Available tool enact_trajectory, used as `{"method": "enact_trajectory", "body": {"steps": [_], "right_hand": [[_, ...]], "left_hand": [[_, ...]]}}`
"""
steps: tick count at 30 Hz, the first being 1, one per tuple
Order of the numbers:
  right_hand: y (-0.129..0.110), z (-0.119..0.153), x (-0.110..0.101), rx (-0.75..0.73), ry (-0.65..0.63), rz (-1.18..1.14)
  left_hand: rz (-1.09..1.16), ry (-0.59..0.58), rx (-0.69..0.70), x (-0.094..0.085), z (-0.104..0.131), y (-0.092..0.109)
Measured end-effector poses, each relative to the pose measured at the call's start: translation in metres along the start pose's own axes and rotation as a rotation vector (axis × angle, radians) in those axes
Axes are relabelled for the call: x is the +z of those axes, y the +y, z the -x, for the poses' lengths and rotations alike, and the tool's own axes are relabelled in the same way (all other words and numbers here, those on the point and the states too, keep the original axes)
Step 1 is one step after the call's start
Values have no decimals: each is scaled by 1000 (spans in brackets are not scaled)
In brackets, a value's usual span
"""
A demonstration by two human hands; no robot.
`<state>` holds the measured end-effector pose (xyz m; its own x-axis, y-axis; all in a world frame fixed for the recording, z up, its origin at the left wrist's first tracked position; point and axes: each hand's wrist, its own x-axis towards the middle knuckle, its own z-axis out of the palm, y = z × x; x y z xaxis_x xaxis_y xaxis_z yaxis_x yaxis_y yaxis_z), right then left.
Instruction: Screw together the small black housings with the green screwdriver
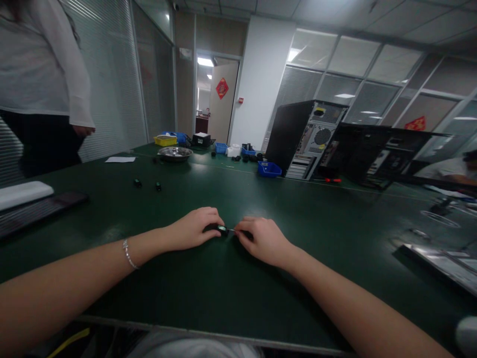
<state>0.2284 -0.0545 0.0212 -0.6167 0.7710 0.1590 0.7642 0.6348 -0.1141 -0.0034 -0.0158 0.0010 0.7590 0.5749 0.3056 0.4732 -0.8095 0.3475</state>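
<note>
small green-faced black device [223,229] is gripped by left hand [194,228] over green tabletop [208,293] | thin metal rod [231,230] is pinched by right hand [264,239], directed at device's side | hands are held slightly apart | two similar black pieces [158,186] are seen beyond

It's an office-style workroom we've got here, glass partitions [154,64] with blinds [112,94] alongside, panelled ceiling [428,30] overhead, and there on the big green worktop [238,293] sit a computer tower [303,139], a blue bin [269,170] and a keyboard [40,211].
</note>
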Motion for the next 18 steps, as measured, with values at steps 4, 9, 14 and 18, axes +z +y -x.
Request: {"method": "enact_trajectory", "body": {"steps": [4,9,14,18], "right_hand": [[3,0,1,4,-16,14],[2,-1,0,7,-9,-12],[0,0,-2,19,34,-86],[0,-2,-2,29,62,-144]], "left_hand": [[40,28,-19,1,-1,1],[111,81,-61,2,-1,4],[217,134,-126,0,0,10],[311,154,-173,-1,-1,12]]}}
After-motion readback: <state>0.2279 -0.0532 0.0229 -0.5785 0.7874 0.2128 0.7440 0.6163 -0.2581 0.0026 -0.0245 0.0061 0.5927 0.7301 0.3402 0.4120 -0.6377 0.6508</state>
